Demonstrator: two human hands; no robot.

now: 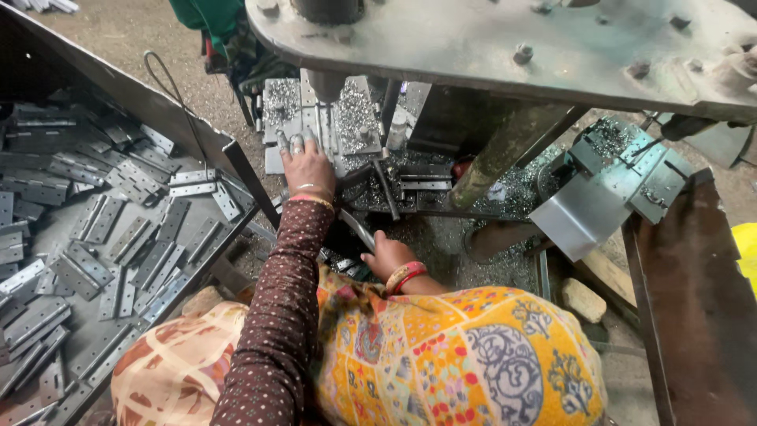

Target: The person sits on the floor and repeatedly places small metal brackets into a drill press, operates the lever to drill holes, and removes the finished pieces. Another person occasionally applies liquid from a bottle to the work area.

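Tray holds piled metal hinge plates; left hand flat on press bed; right hand grip unclear.

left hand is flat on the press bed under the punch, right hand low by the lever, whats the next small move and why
Probably draw the left hand back off the metal plate first: its fingers lie right beside the punch, among metal chips. The right hand sits by the dark lever, so the fingers should likely clear first.

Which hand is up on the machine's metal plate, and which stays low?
The left hand, in the dark dotted sleeve, lies flat on the machine's plate under the press. The right hand, with red bangles, sits lower near a metal rod.
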